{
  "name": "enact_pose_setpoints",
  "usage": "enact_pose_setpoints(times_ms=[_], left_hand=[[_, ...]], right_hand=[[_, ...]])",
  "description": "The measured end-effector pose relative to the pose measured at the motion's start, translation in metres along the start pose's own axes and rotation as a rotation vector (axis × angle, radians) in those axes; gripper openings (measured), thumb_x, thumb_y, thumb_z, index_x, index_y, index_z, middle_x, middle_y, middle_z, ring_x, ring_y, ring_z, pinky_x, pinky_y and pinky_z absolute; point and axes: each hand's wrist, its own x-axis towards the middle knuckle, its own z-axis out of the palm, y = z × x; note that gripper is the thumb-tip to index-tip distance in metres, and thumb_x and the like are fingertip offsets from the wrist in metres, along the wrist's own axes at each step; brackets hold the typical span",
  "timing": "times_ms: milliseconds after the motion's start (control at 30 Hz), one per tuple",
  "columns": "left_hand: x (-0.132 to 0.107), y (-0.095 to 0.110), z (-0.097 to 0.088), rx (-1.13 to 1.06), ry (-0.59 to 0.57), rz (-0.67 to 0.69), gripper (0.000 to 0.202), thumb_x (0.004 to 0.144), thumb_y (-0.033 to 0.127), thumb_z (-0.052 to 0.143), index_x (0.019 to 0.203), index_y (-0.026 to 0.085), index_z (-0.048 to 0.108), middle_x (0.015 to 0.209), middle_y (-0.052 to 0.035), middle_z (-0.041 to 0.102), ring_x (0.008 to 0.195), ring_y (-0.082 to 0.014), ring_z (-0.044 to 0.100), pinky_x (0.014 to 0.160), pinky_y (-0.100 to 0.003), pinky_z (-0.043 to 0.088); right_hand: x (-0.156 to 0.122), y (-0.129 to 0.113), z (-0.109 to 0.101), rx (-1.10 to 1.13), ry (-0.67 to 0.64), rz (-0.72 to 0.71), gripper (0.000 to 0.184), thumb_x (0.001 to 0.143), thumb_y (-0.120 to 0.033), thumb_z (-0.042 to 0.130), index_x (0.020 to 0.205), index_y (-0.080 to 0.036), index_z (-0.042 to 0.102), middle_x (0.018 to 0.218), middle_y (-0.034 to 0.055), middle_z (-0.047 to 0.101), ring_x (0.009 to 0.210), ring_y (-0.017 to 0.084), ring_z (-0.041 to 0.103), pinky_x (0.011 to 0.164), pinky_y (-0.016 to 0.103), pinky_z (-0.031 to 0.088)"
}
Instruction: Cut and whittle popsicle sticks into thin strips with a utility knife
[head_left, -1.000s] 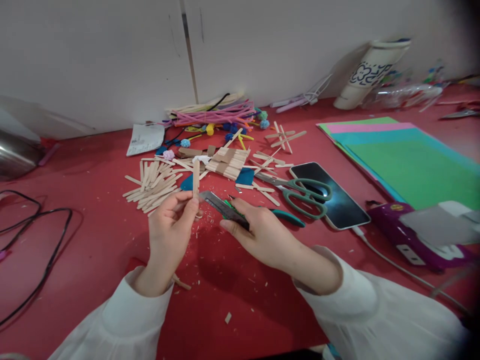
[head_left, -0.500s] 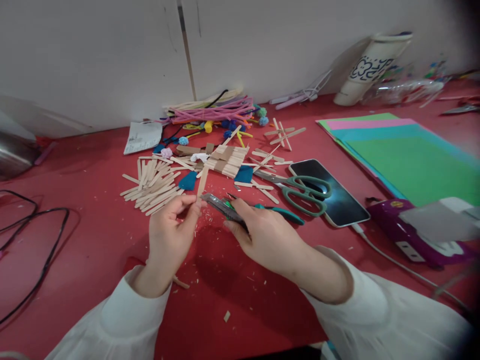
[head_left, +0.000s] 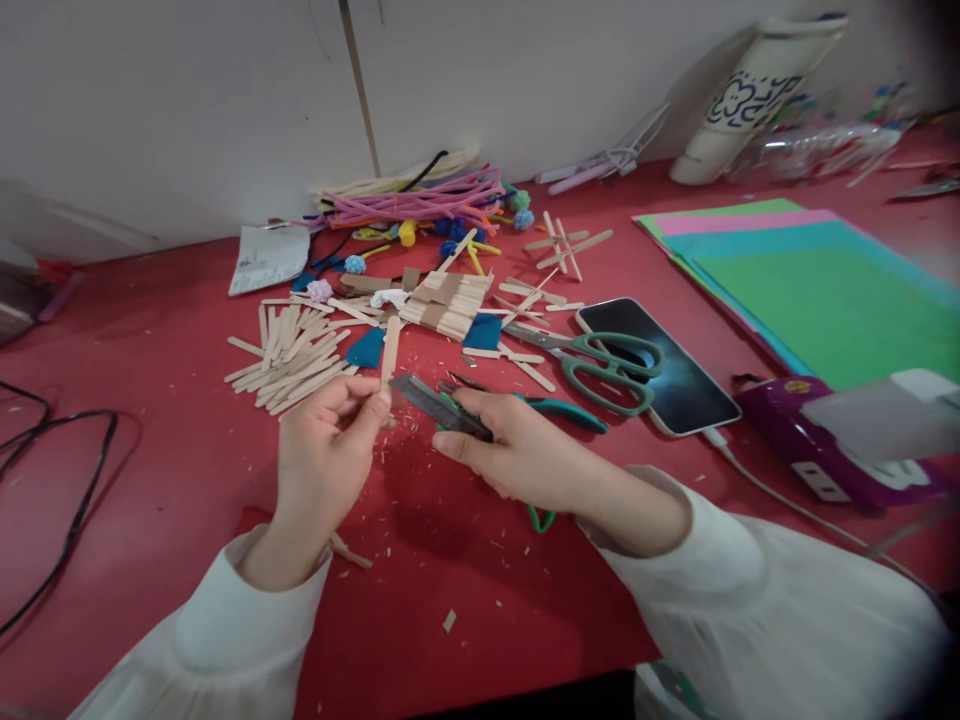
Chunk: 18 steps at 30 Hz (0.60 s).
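My left hand (head_left: 328, 455) pinches a wooden craft stick (head_left: 391, 348) between thumb and fingers, its far end pointing up and away. My right hand (head_left: 510, 445) is closed around a utility knife (head_left: 436, 404) with its blade end at the stick, close to my left fingertips; whether the edge touches the wood I cannot tell. Beneath my right hand lies a tool with teal handles (head_left: 566, 412), partly hidden. Small wood shavings (head_left: 450, 621) are scattered on the red table below my hands.
Loose craft sticks (head_left: 289, 355) lie in a pile at left, near a bundled stick panel (head_left: 450, 305). Green-handled scissors (head_left: 611, 370) rest partly on a phone (head_left: 675, 400). Pipe cleaners (head_left: 412, 200) lie at the back, coloured sheets (head_left: 810, 290) and a tumbler (head_left: 757, 100) at right.
The view has shifted slightly, so things sit a little higher and left. The stick stands more upright in my left hand, and the knife has turned slightly, still beside it.
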Motion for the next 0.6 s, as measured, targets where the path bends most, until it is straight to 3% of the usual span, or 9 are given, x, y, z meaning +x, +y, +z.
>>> enact_pose_setpoints(times_ms=[133, 600], left_hand=[[0.0, 0.0054, -0.0017, -0.049, 0.038, -0.046, 0.01, 0.068, 0.027, 0.065, 0.073, 0.018, 0.064, 0.057, 0.0033, 0.064, 0.053, -0.0113, 0.06, 0.055, -0.021, 0.05], [0.0007, 0.0065, -0.004, -0.12, 0.018, -0.061, 0.009, 0.066, 0.025, 0.065, 0.072, 0.018, 0.065, 0.059, 0.0031, 0.066, 0.053, -0.0098, 0.059, 0.057, -0.021, 0.051]], right_hand=[[0.0008, -0.0015, -0.0008, 0.265, -0.099, 0.065, 0.022, 0.087, -0.027, 0.05, 0.07, -0.022, 0.036, 0.042, -0.013, 0.036, 0.031, 0.005, 0.035, 0.034, 0.018, 0.027], [0.0028, 0.0046, -0.0033, 0.432, -0.167, 0.045, 0.024, 0.085, -0.032, 0.056, 0.071, -0.02, 0.041, 0.046, -0.0117, 0.044, 0.03, 0.002, 0.038, 0.032, 0.014, 0.028]])
